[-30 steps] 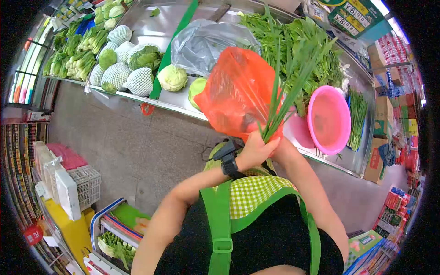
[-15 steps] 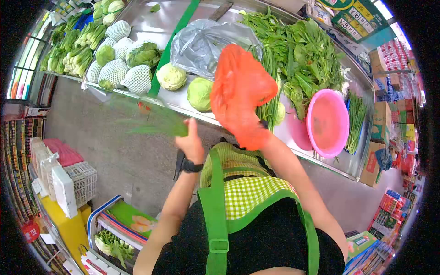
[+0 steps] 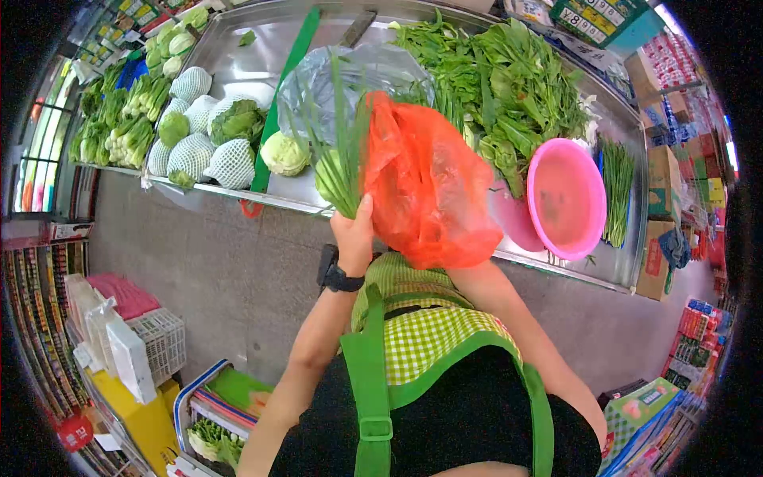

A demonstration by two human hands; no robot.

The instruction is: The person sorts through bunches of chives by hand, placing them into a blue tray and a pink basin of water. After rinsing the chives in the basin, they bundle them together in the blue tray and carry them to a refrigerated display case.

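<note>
Gripping the long green leaves (image 3: 345, 179) near their base with the left hand (image 3: 353, 234), narrowly closed around the stems. Fanned upward from there, just beside the left edge of the red plastic bag (image 3: 429, 179) and across part of the gray plastic bag (image 3: 314, 83). Hidden by the red plastic bag at the right hand; cannot tell how wide or tight that grip is. Visible on that side only as far as the right forearm (image 3: 505, 310).

Spread across the front rim (image 3: 282, 204) of the metal counter (image 3: 624, 258), covering a stretch of it. Open to the left over the floor (image 3: 207, 246), with room around the left wrist. Tighter ahead: near one cabbage (image 3: 286, 154) and overlapping another (image 3: 326, 179) in this view. Bounded on the right by the pink basin (image 3: 566, 203), with a narrow strip of metal before it; beyond, flanked by heaped leafy greens (image 3: 520, 87).

Compared with half a second ago, brought back from the left, out over the floor, to stand up beside the red plastic bag. Also opened out broader there, from a narrower bunched shape.
</note>
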